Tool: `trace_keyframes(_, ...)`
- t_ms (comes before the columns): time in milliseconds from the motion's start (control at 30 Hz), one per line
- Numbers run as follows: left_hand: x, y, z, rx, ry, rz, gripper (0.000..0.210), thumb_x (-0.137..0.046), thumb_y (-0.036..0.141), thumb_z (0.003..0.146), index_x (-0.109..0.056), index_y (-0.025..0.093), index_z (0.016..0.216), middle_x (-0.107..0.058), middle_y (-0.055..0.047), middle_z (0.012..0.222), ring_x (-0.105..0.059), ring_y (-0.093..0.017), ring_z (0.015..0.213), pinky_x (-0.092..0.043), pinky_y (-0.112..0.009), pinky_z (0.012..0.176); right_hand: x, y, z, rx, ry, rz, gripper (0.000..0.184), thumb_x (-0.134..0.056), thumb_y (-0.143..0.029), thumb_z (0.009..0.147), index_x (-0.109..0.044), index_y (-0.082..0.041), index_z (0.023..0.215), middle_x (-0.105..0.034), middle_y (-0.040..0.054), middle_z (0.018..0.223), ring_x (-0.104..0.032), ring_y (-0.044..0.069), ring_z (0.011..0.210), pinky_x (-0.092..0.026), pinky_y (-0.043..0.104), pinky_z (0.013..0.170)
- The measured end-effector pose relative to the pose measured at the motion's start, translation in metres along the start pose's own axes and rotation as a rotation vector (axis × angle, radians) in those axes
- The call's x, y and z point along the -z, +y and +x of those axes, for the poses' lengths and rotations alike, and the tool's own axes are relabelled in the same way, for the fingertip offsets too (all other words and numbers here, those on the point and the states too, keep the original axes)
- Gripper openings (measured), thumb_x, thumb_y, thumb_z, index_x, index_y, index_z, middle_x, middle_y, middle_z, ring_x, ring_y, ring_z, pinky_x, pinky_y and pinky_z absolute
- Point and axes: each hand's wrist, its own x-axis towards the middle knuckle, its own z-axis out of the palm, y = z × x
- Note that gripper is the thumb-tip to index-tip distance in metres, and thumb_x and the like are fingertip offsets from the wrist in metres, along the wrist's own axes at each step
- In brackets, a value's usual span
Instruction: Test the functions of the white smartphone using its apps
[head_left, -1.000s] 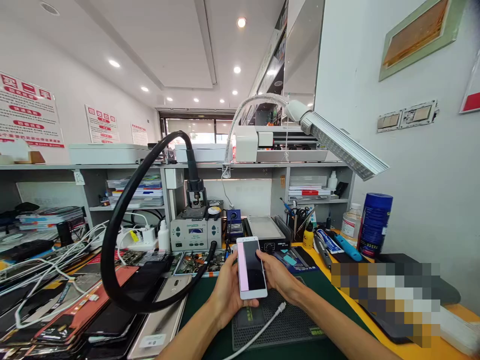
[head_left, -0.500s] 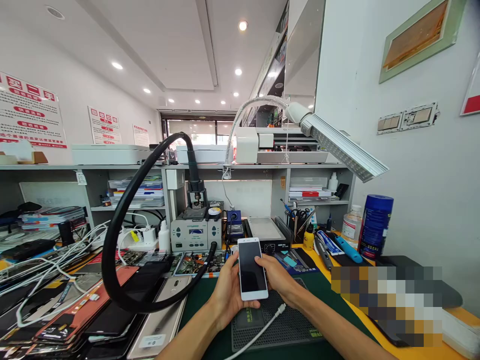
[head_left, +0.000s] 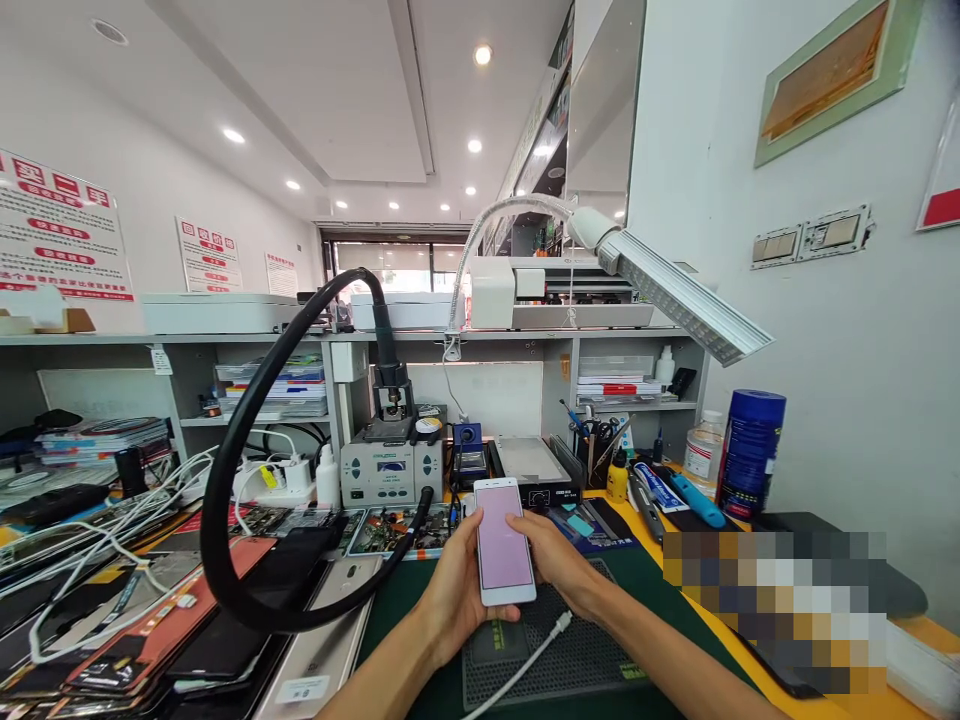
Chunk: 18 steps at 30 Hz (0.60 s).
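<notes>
In the left hand (head_left: 456,580) a white phone (head_left: 506,535) is held above a dark mat (head_left: 592,648), its screen lit pink; its right side is touched by the right hand (head_left: 559,555), whose grip cannot be told, fingers being hidden. Below, a white cable (head_left: 517,673) is seen.

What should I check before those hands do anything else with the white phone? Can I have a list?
1. Phone supported: ok, the left hand cradles the white phone.
2. Right hand close by: ok, the right hand is at the phone's right edge.
3. Screen lit: ok, the screen glows pinkish.
4. Icons showing: not ok, I see only plain colour.
5. Cable out of the way: ok, the white cable ends over the dark mat, apart from the phone.
6. Back undamaged: cannot tell, it faces away.
</notes>
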Motion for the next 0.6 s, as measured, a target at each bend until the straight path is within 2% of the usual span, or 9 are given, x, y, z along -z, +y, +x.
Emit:
trace_keyframes(167,0.002,-0.004,0.003,0.006,0.076,0.079,0.052,-0.060,0.052,0.085,-0.059,0.014,0.120,-0.063,-0.008,0.085,-0.064,-0.020,0.070,-0.053,-0.028,0.048,0.003,0.004,0.002,-0.003,-0.050,0.066,0.057,-0.047,-0.063,0.087,-0.064,-0.018,0.116,-0.071,0.0097,0.093,-0.063,0.024,0.081,-0.048,0.036,0.069)
trace_keyframes(400,0.006,-0.010,0.007,-0.065,0.106,0.145,0.045,-0.068,0.040,0.081,-0.058,0.016,0.119,-0.063,-0.006,0.082,-0.063,-0.018,0.069,-0.054,-0.027,0.047,0.001,-0.001,0.000,-0.018,-0.130,0.113,0.062,-0.041,-0.065,0.088,-0.062,-0.017,0.122,-0.072,0.0099,0.095,-0.064,0.026,0.082,-0.048,0.039,0.074)
trace_keyframes(500,0.005,-0.008,0.007,-0.053,0.112,0.127,0.046,-0.066,0.043,0.083,-0.058,0.015,0.118,-0.063,-0.006,0.081,-0.063,-0.019,0.067,-0.053,-0.028,0.046,-0.001,-0.004,-0.002,-0.021,-0.118,0.117,0.061,-0.040,-0.064,0.089,-0.062,-0.017,0.123,-0.072,0.0099,0.097,-0.064,0.025,0.083,-0.048,0.039,0.075)
trace_keyframes(600,0.001,-0.004,0.004,-0.013,0.072,0.049,0.053,-0.056,0.056,0.086,-0.057,0.016,0.120,-0.063,-0.007,0.080,-0.065,-0.021,0.067,-0.053,-0.029,0.045,-0.002,-0.008,-0.005,-0.032,-0.097,0.111,0.062,-0.039,-0.064,0.089,-0.061,-0.017,0.123,-0.072,0.0102,0.096,-0.064,0.025,0.080,-0.048,0.038,0.073)
